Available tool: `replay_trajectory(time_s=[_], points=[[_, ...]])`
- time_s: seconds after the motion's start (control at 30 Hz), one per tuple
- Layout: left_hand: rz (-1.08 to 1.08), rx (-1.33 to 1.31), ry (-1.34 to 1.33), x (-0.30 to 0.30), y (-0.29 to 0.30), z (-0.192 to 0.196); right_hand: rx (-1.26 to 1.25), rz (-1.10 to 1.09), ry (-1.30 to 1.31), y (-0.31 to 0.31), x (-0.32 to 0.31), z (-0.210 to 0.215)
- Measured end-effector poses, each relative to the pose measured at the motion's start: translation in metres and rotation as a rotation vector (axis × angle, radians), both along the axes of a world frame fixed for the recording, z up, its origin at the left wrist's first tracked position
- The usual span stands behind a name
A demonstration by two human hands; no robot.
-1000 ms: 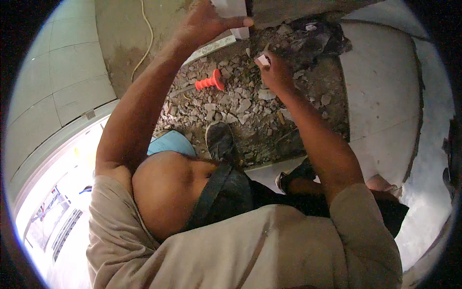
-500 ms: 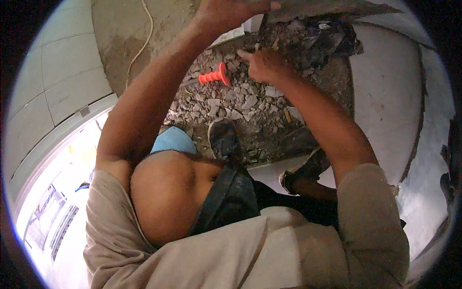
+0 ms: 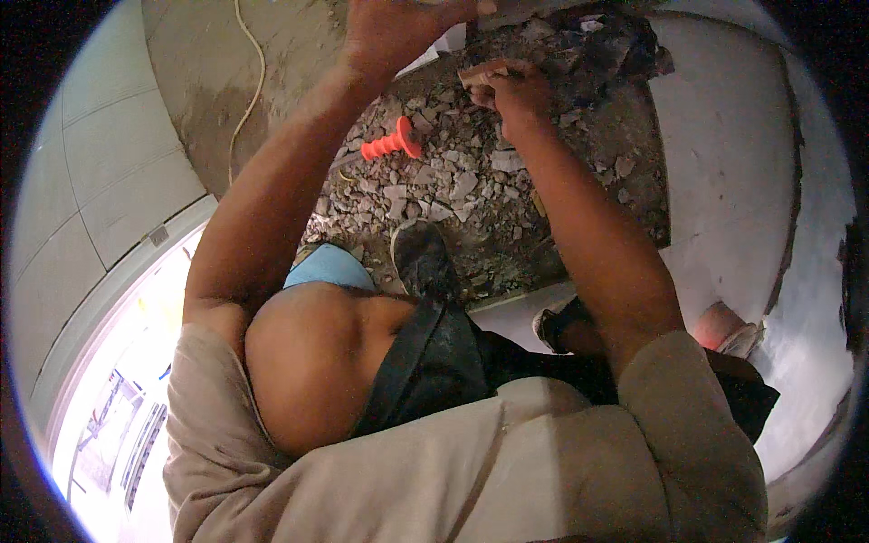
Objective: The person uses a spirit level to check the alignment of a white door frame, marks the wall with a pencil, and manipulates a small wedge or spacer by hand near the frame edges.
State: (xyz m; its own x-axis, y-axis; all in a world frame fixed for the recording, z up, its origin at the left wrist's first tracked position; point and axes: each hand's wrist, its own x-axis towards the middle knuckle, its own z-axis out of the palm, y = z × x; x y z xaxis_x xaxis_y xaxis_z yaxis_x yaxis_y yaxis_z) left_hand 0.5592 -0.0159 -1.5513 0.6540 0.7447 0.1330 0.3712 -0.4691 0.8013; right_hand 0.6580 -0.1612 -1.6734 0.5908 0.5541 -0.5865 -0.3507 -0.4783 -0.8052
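The right hand [image 3: 520,95] is bent with curled fingers above the grey broken stone rubble [image 3: 434,185]; I cannot tell whether it grips a piece. At its 10 o'clock, the left hand [image 3: 394,41] has the thumb stretched out, but the upper edge cuts its fingers, so its grasp cannot be told. Just beside this hand, at 4 o'clock, appears a white flat-faced piece [image 3: 450,39]. From the right hand, an orange ribbed handle with round guard [image 3: 385,145] lies at 8 o'clock on the rubble, and a crumpled black plastic sheet [image 3: 625,54] at 2 o'clock.
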Motion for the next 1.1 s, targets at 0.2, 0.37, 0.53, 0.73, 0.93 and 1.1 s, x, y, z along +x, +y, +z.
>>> replay_trajectory(time_s=[0.2, 0.37, 0.53, 0.73, 0.93, 1.1], points=[[-0.065, -0.11, -0.376, 0.007, 0.0, -0.009, 0.117, -0.01, 0.247, 0.018, 0.003, -0.017], [-0.089, -0.023, -0.272, 0.006, 0.008, -0.017, 0.113, -0.293, 0.284, 0.029, -0.012, -0.018], [-0.071, 0.132, -0.218, 0.012, 0.009, -0.015, -0.044, -0.151, 0.208, 0.027, -0.004, -0.029], [-0.021, 0.128, -0.237, 0.009, 0.011, -0.019, -0.173, -0.101, 0.101, 0.026, -0.01, -0.035], [-0.03, 0.117, -0.15, 0.011, 0.006, -0.015, -0.103, 0.019, -0.224, 0.016, -0.004, -0.072], [0.015, -0.108, -0.167, 0.004, 0.005, -0.013, -0.25, 0.377, -0.813, 0.013, 0.004, -0.058]])
